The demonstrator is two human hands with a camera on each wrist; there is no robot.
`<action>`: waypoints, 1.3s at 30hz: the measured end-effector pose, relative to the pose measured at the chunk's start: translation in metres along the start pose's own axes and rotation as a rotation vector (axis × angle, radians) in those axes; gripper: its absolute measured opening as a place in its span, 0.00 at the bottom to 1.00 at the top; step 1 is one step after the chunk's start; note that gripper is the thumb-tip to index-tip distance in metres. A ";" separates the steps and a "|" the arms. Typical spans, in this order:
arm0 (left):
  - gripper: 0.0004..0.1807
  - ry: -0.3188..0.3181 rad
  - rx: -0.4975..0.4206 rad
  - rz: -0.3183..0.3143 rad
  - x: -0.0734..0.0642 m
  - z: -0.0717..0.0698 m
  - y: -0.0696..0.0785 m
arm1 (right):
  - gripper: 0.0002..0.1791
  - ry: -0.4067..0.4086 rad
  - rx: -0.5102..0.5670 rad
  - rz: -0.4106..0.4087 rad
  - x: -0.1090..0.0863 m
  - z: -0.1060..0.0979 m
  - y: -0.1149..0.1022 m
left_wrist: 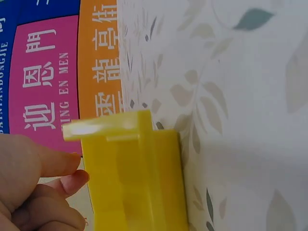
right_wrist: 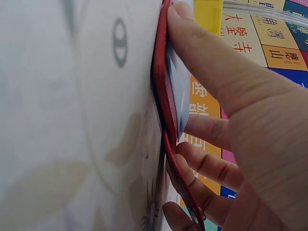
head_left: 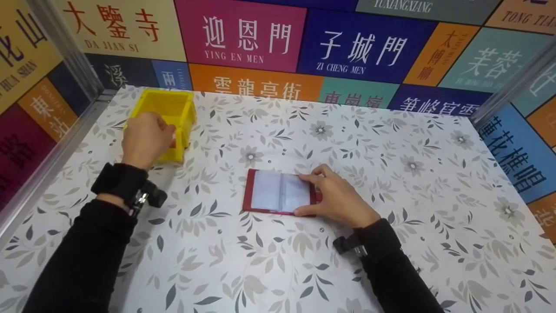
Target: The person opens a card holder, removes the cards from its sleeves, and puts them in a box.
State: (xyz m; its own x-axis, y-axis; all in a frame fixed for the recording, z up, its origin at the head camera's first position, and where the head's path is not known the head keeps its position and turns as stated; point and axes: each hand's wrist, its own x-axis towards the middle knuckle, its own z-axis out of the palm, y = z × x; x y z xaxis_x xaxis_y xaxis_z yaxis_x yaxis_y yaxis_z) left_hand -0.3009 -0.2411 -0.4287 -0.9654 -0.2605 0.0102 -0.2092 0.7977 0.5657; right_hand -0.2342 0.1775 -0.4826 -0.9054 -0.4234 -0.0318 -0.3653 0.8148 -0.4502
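A small red card holder (head_left: 248, 191) lies spread open on the table, its clear sleeves (head_left: 266, 191) facing up. My right hand (head_left: 341, 198) grips its right side, thumb at the near edge and a finger at the far corner. In the right wrist view, a red strap (right_wrist: 179, 180) with a metal snap runs beside the curled fingers. My left hand (head_left: 145, 139) is over the yellow bin (head_left: 187, 114), with fingers bent. A bit of red-orange shows beside that hand; whether the fingers hold it is hidden. In the left wrist view, thumb and forefinger are close together beside the bin's wall (left_wrist: 166, 183).
The table (head_left: 243, 278) has a white cover printed with grey leaves and flowers. Colourful panels with Chinese lettering (head_left: 243, 39) stand along the back and sides. A clear-edged metal post (head_left: 69, 52) rises at the back left corner.
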 end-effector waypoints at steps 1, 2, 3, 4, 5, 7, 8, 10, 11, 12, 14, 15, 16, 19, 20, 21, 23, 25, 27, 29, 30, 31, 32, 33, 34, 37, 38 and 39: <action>0.14 0.006 0.000 0.015 -0.003 0.000 0.002 | 0.52 -0.002 0.001 0.004 0.000 0.000 0.000; 0.14 0.018 0.005 0.031 -0.005 0.000 0.004 | 0.52 -0.004 0.001 0.005 0.000 0.000 0.000; 0.15 0.035 0.008 0.047 -0.008 0.000 0.006 | 0.52 -0.008 0.002 0.007 0.000 0.000 0.000; 0.15 0.052 0.009 0.062 -0.011 -0.001 0.008 | 0.52 -0.010 0.003 0.008 0.000 0.000 0.000; 0.14 0.065 0.008 0.070 -0.014 -0.002 0.010 | 0.52 -0.012 0.007 0.009 0.000 0.000 0.000; 0.13 0.085 0.008 0.088 -0.021 -0.004 0.013 | 0.52 -0.014 0.009 0.009 0.000 0.000 0.000; 0.13 0.095 0.006 0.098 -0.024 -0.004 0.015 | 0.52 -0.014 0.009 0.009 0.000 0.000 0.000; 0.12 0.097 0.000 0.126 -0.028 -0.004 0.019 | 0.52 -0.013 0.007 0.008 0.000 -0.001 0.000; 0.12 0.099 0.000 0.143 -0.031 -0.004 0.021 | 0.52 -0.012 0.006 0.008 0.000 -0.001 0.000; 0.12 0.100 0.000 0.161 -0.033 -0.004 0.024 | 0.52 -0.010 0.003 0.007 0.000 -0.002 0.000; 0.11 0.088 -0.003 0.183 -0.039 -0.002 0.030 | 0.52 -0.006 0.001 0.004 0.000 -0.002 0.001; 0.11 0.077 -0.003 0.194 -0.041 -0.001 0.034 | 0.52 -0.006 0.002 0.002 0.000 -0.001 0.001; 0.11 0.068 -0.003 0.207 -0.044 0.001 0.038 | 0.52 -0.004 0.001 0.000 0.000 -0.001 0.001; 0.11 0.011 -0.014 0.229 -0.054 0.009 0.051 | 0.52 0.003 0.000 -0.005 0.000 0.000 0.001; 0.10 -0.004 -0.016 0.246 -0.057 0.012 0.056 | 0.52 0.004 -0.001 -0.006 0.000 0.000 0.001; 0.10 -0.024 -0.016 0.261 -0.061 0.016 0.061 | 0.52 0.004 -0.002 -0.007 0.000 0.000 0.001; 0.10 -0.070 -0.014 0.281 -0.068 0.025 0.070 | 0.52 0.004 -0.003 -0.007 0.000 0.000 0.001; 0.11 -0.116 -0.005 0.303 -0.076 0.035 0.080 | 0.52 0.003 -0.002 -0.007 0.000 0.000 0.000; 0.12 -0.169 -0.001 0.313 -0.084 0.046 0.090 | 0.52 0.004 -0.001 -0.006 0.000 0.000 0.000; 0.12 -0.210 0.006 0.328 -0.093 0.057 0.100 | 0.52 0.006 0.000 -0.005 0.000 0.000 0.000; 0.13 -0.224 0.008 0.342 -0.097 0.064 0.104 | 0.52 0.006 0.001 -0.006 0.000 0.000 0.000; 0.14 -0.236 0.009 0.357 -0.100 0.070 0.108 | 0.52 0.007 0.000 -0.007 0.000 0.000 0.000; 0.14 -0.244 0.013 0.375 -0.104 0.076 0.111 | 0.52 0.010 0.000 -0.011 0.000 0.000 0.000; 0.15 -0.252 0.017 0.395 -0.107 0.083 0.115 | 0.51 0.014 0.001 -0.016 0.000 0.000 0.000; 0.16 -0.255 0.018 0.421 -0.111 0.089 0.118 | 0.51 0.019 0.000 -0.021 0.000 0.001 0.001; 0.18 -0.266 0.015 0.484 -0.119 0.107 0.125 | 0.51 0.035 0.003 -0.040 0.000 0.001 0.001; 0.19 -0.270 0.013 0.502 -0.121 0.113 0.128 | 0.51 0.038 0.005 -0.045 0.000 0.001 0.002; 0.19 -0.279 0.006 0.519 -0.123 0.118 0.130 | 0.51 0.039 0.010 -0.044 0.000 0.001 0.002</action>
State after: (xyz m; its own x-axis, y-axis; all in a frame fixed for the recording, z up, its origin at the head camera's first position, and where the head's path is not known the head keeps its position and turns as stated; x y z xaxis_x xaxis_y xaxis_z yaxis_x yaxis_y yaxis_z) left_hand -0.2275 -0.0412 -0.4531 -0.9461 0.3170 0.0668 0.3015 0.7860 0.5398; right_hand -0.2343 0.1786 -0.4847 -0.8962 -0.4430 0.0227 -0.4030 0.7919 -0.4588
